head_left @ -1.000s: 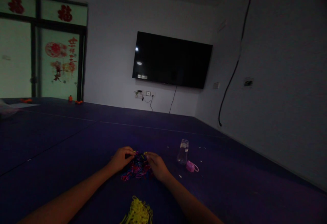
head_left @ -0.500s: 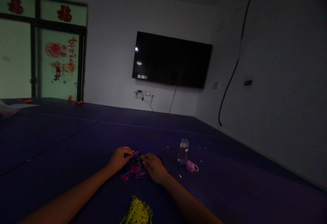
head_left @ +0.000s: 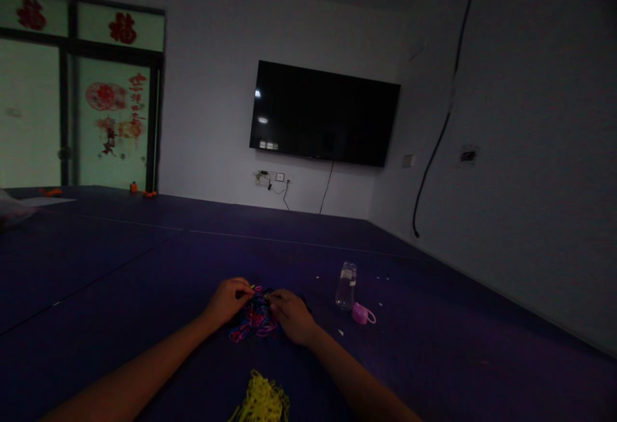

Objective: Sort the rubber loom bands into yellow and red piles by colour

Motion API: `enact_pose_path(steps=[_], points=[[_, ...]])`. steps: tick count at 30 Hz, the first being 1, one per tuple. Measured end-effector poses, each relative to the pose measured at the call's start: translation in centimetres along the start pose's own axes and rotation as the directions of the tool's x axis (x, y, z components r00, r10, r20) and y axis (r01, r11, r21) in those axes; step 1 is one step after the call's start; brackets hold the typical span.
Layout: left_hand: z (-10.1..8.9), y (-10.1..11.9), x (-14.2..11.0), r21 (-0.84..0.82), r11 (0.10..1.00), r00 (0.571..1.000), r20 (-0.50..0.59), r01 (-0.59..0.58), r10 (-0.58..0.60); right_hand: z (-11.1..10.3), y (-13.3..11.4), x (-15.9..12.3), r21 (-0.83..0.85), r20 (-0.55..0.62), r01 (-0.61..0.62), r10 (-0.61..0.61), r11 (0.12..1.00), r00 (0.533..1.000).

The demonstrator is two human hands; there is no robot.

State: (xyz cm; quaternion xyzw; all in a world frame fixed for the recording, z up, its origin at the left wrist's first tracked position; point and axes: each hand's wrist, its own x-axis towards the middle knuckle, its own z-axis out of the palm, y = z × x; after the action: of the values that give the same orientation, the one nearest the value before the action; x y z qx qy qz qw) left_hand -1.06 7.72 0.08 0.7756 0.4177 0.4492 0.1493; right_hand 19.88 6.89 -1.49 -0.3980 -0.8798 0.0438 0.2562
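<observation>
1. Tabletop bears the colorful loops.
2. Right of them, the right hand: fingers bent, grip unclear.
3. Left, the left hand pinches a yellow strand.
4. Nearer, yellow loops.
5. Rightward, bottle, pink lid.

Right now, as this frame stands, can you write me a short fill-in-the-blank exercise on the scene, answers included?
The pile of loops nearest the camera is ____ in colour.
The ringed lid beside the clear bottle is ____ in colour.
The hand nearer the bottle is the ____ one.
The black screen hangs ____ the sockets.

Missing words: yellow; pink; right; above.
</observation>
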Motion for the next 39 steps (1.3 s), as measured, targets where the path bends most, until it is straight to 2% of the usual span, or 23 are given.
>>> enact_pose_path(steps=[7, 13, 16, 22, 26, 31, 39], points=[[0.0, -0.1, 0.1, 0.009, 1.000, 1.000, 0.004, 0.003, -0.003, -0.2, 0.0, 0.1, 0.067, -0.016, -0.007, 0.008, 0.998, 1.000], [-0.1, 0.2, -0.1, 0.011, 1.000, 1.000, 0.014, -0.002, 0.002, -0.2, -0.6, -0.4, -0.052, 0.047, -0.054, 0.056, 0.997, 0.997], [-0.1, 0.4, -0.2, 0.012, 1.000, 1.000, 0.024, -0.010, 0.010, -0.1, -0.9, -0.6, -0.051, 0.058, -0.065, 0.068, 0.997, 0.996], [-0.1, 0.6, -0.2, 0.019, 0.999, 0.999, 0.030, -0.038, 0.037, 0.0, -0.8, -0.4, 0.038, 0.002, -0.055, 0.055, 0.998, 0.998], [-0.1, 0.6, -0.1, 0.031, 0.998, 0.998, 0.034, -0.050, 0.049, 0.0, -0.5, -0.2, 0.167, -0.069, -0.011, 0.023, 0.986, 0.997], [-0.2, 0.9, -0.2, 0.048, 0.998, 0.998, 0.039, -0.042, 0.040, -0.3, -0.4, -0.1, 0.303, -0.200, -0.060, 0.125, 0.951, 0.972], [0.0, 1.0, -0.2, 0.067, 0.997, 0.997, 0.060, -0.043, 0.039, -0.3, -0.2, -0.3, 0.272, -0.176, -0.012, 0.062, 0.962, 0.982]])
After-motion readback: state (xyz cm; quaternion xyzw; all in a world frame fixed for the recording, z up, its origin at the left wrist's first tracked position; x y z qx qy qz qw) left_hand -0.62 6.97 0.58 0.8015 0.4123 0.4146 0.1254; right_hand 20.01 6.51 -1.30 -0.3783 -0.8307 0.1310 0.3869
